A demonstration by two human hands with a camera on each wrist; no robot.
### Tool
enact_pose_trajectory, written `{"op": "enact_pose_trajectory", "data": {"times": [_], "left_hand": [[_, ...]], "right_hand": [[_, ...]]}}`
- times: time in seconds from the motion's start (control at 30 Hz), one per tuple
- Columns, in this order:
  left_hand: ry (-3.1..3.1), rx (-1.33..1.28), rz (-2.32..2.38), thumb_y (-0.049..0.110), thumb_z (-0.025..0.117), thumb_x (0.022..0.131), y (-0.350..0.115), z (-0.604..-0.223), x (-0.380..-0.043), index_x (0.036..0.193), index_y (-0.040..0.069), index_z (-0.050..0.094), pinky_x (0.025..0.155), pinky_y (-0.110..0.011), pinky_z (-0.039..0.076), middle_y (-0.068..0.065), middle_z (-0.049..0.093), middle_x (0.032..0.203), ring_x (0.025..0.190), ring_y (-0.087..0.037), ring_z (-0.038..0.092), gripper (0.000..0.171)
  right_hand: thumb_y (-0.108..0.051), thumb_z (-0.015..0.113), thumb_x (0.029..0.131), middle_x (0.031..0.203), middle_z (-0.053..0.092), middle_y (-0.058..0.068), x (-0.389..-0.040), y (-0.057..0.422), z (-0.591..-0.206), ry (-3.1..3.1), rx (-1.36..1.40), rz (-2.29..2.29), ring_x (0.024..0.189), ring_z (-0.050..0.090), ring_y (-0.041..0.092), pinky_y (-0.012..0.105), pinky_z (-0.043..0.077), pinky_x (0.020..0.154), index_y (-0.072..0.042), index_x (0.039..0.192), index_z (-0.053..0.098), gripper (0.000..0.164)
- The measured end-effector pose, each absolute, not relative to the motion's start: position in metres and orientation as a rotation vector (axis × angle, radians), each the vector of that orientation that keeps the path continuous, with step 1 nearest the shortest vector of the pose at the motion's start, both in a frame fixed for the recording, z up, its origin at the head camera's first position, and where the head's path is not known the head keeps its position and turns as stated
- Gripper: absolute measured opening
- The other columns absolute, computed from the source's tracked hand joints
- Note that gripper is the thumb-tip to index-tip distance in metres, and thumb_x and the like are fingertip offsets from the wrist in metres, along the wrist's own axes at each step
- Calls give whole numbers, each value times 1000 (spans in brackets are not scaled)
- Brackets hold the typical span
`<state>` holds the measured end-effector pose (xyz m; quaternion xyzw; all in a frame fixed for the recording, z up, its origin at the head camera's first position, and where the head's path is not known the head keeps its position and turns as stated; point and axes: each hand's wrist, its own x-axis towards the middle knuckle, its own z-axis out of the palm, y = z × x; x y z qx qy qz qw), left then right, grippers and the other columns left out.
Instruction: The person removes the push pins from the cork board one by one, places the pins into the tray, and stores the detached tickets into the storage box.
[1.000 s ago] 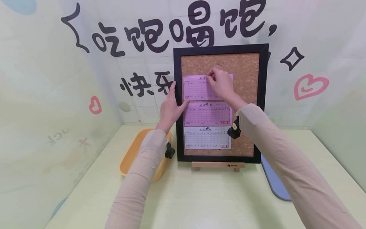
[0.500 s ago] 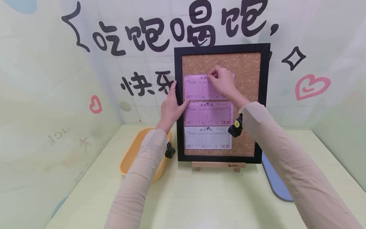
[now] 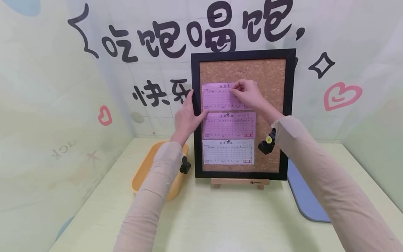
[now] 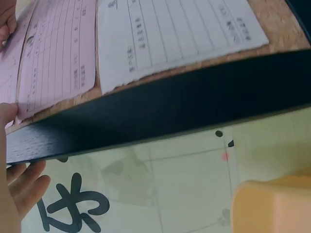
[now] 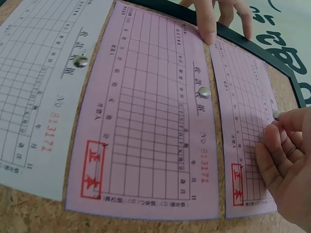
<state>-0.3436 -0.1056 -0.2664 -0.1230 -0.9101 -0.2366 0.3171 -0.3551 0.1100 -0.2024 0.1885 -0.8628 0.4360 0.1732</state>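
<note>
A black-framed corkboard (image 3: 272,75) stands upright and bears a white receipt slip (image 3: 228,155) below two pink ones, the middle pink slip (image 3: 220,126) and the top pink slip (image 3: 214,96). My left hand (image 3: 187,119) grips the board's left edge, thumb on the front and fingers reaching behind the frame in the left wrist view. Over the top slip, my right hand (image 3: 248,94) has curled fingers, their tips right beside a pushpin (image 5: 277,115) at that slip's upper edge. Another pushpin (image 5: 204,92) fixes the middle slip, and a third pushpin (image 5: 80,61) the white one.
A small wooden easel (image 3: 240,181) carries the board on a pale table (image 3: 233,224). Left of it sits a yellow plastic bin (image 3: 136,178), partly behind the left forearm. A flat blue board (image 3: 306,197) lies at the right under the right arm. A lettered wall rises behind.
My right hand has shifted a little right and down from the top slip's upper middle, and the pushpin there now shows. My left hand keeps its grip on the frame.
</note>
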Motion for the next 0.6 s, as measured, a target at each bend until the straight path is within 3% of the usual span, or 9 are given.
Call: {"op": "enact_pose_trajectory", "data": {"times": [0.23,0.4,0.6], "left_hand": [[-2270,-425,-352,40,67,78,-111,-251,-348,132,1,41,68,-41,50,-17,55,117,92,-32,58,71],[-2206,-461,-219,39,67,79,-113,-240,-350,123,0,51,72,-40,51,-16,55,109,97,-31,55,61],[-2178,-507,-205,30,64,83,-111,-221,-351,121,3,54,71,-41,50,-14,54,107,96,-31,52,48]], "right_hand": [[-8,58,86,65,52,4,-353,120,-210,-2384,595,1280,54,45,7,17,38,49,3,86,61,11],[-7,57,87,68,53,5,-350,123,-215,-2384,610,1287,54,46,6,16,38,50,3,84,60,11],[-9,57,87,72,54,7,-346,124,-221,-2408,595,1287,57,47,8,17,39,52,1,86,60,11]]}}
